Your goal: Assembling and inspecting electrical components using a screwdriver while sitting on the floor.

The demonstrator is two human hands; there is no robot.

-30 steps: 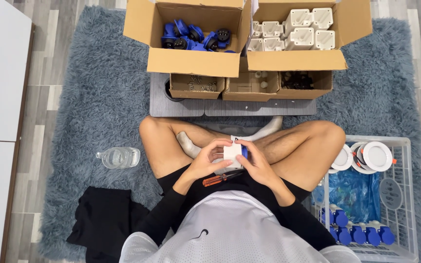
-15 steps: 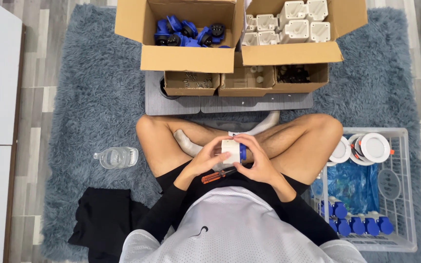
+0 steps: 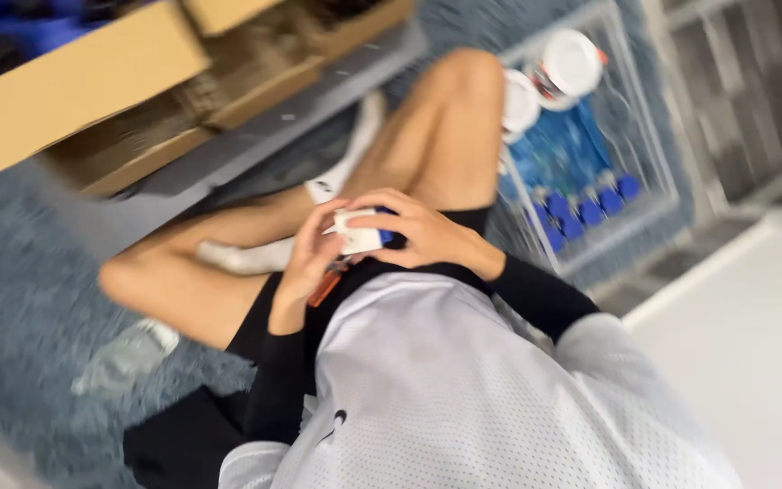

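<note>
I sit cross-legged on a blue-grey shaggy rug. Both hands hold a small white part with a blue end (image 3: 361, 237) over my lap. My left hand (image 3: 308, 256) grips its left side and my right hand (image 3: 418, 231) wraps over its right side and blue end. An orange-handled tool (image 3: 326, 287) lies in my lap just under my left hand. The picture is tilted and blurred.
Open cardboard boxes (image 3: 92, 81) stand on a grey board (image 3: 255, 136) ahead of my knees. A wire basket (image 3: 581, 163) with white round parts and blue caps sits by my right knee. A clear plastic bottle (image 3: 124, 358) and black cloth (image 3: 183, 444) lie at my left.
The view has swung and tilted sharply, and it is blurred now. Both hands still hold the white and blue part over my lap, in much the same grip.
</note>
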